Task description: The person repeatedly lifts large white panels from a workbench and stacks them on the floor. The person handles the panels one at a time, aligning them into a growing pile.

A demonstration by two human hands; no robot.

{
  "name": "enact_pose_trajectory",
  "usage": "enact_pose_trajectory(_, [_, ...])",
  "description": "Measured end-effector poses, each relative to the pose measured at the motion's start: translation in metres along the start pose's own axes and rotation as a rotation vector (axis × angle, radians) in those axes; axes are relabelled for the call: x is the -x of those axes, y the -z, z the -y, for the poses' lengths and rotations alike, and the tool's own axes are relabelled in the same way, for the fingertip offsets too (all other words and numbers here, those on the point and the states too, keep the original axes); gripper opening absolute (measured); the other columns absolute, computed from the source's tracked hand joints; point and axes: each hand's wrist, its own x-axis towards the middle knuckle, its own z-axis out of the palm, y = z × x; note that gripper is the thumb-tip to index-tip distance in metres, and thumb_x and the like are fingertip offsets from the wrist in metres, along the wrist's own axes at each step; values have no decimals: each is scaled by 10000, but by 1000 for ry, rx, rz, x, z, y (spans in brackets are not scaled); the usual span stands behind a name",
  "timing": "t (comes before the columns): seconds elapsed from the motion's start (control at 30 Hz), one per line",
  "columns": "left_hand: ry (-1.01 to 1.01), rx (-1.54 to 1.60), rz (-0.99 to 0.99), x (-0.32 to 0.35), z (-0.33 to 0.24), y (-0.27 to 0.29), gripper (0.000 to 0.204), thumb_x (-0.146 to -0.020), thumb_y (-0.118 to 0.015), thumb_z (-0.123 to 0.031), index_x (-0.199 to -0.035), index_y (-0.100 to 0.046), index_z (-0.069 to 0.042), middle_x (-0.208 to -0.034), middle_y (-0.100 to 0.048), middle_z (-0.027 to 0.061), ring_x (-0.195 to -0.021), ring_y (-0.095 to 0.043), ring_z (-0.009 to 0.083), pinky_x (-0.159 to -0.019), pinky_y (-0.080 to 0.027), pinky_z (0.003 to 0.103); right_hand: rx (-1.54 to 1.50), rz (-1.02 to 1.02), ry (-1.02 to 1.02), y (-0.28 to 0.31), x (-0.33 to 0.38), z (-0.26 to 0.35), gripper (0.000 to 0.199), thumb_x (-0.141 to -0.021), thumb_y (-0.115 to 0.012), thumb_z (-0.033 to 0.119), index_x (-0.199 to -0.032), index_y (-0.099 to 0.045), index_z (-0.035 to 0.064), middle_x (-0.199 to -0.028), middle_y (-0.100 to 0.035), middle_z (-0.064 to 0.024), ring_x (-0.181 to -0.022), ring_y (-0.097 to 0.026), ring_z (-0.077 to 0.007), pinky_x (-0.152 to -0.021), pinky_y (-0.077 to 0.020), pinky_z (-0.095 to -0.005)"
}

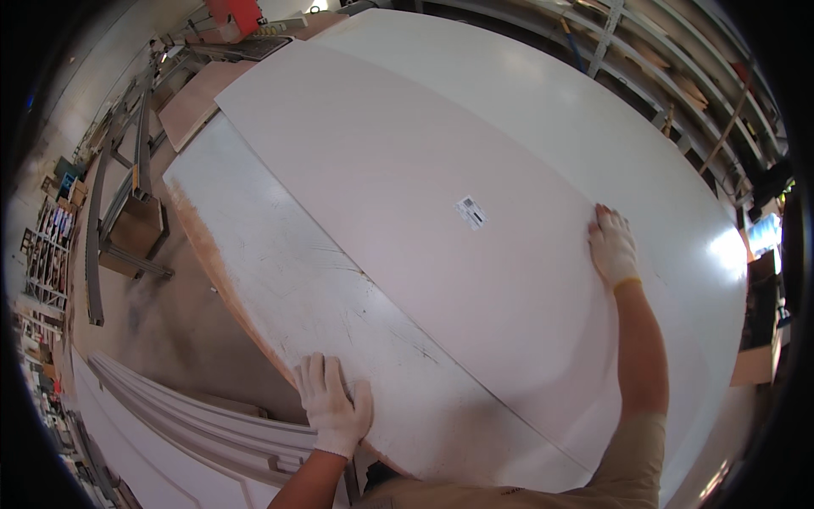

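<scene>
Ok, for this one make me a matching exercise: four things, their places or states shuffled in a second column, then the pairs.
1. Left hand
2. Right hand
3. White label
4. Scratched white board

A. At the right edge of the pale pink panel
B. Worn brown along one side
C. Resting at the scratched white board's edge
D. On the pale pink panel's face

Pairs: 1-C, 2-A, 3-D, 4-B

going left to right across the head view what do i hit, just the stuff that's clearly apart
Grey metal frame → red object near the top edge → left gloved hand → white printed label on the pinkish panel → right gloved hand → brown cardboard piece near the right rim.
</scene>
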Motion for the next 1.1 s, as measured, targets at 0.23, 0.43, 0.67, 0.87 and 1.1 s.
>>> enact_pose_trajectory(0.23, [-27,39,-74,-4,-4,2,553,-809,-751,-149,-1291,-578,61,-1374,-534,278,-1273,-505,536,-1115,-390,675,-110,-56,54,7,-56,119,650,-1070,-523,424,-1596,-505,43,-1577,-548,-151,-1469,-475,-335,-1216,-424,-455])
enact_pose_trajectory(0.43, [-51,88,-86,-7,-5,9,526,-834,-737,-145,-1285,-568,66,-1354,-536,287,-1226,-521,522,-1054,-431,630,-152,-42,63,8,-10,89,707,-1022,-621,443,-1567,-522,4,-1540,-560,-183,-1448,-476,-367,-1207,-427,-457])
enact_pose_trajectory(0.67, [-19,62,-274,12,7,-10,580,-901,-685,-137,-1394,-503,110,-1430,-490,336,-1252,-509,553,-1114,-406,639,-225,-102,65,9,127,33,616,-948,-730,269,-1475,-594,-19,-1452,-594,-214,-1389,-520,-389,-1164,-452,-478])
enact_pose_trajectory(0.87, [361,405,-371,26,5,-14,676,-972,-679,-268,-1515,-435,54,-1562,-435,316,-1407,-476,532,-1201,-402,545,-388,-128,134,4,179,-26,483,-954,-689,175,-1393,-655,-25,-1333,-634,-221,-1276,-570,-410,-1098,-485,-482])
enact_pose_trajectory(1.1, [1003,803,-116,73,-67,1,829,-1020,-621,-451,-1697,-292,-103,-1582,-543,231,-1455,-530,384,-1212,-394,423,-153,-156,42,0,120,84,464,-1037,-587,372,-1296,-694,3,-1332,-669,-195,-1296,-585,-381,-1123,-480,-457])
